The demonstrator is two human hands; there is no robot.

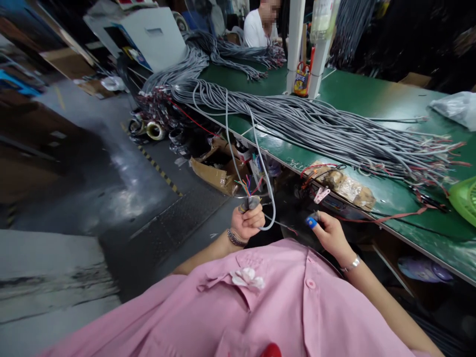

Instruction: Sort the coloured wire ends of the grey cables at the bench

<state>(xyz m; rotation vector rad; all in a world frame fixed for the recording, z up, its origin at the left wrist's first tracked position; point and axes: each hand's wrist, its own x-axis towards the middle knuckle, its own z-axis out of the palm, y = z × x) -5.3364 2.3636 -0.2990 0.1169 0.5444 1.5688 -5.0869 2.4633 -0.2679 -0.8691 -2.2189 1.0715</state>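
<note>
In the head view my left hand [248, 223] is closed around a grey cable [273, 201] near its stripped end. Thin coloured wires [246, 186] fan out above my fingers, next to a dark grey piece at the grip. The cable loops up from my hand to the bundle on the bench. To the right, apart from the cable, my right hand [332, 237] has its thumb and fingers pinched together. Its thumb wears a blue wrap [311, 222]. A small dark bit shows at the fingertips, too unclear to name.
A thick bundle of grey cables [297, 116] lies along the green bench [353, 91]. A pink clip [322, 195] and a taped package [345, 186] sit by its edge. Below stands an open cardboard box [210, 173]. Another person [256, 27] is at the far side.
</note>
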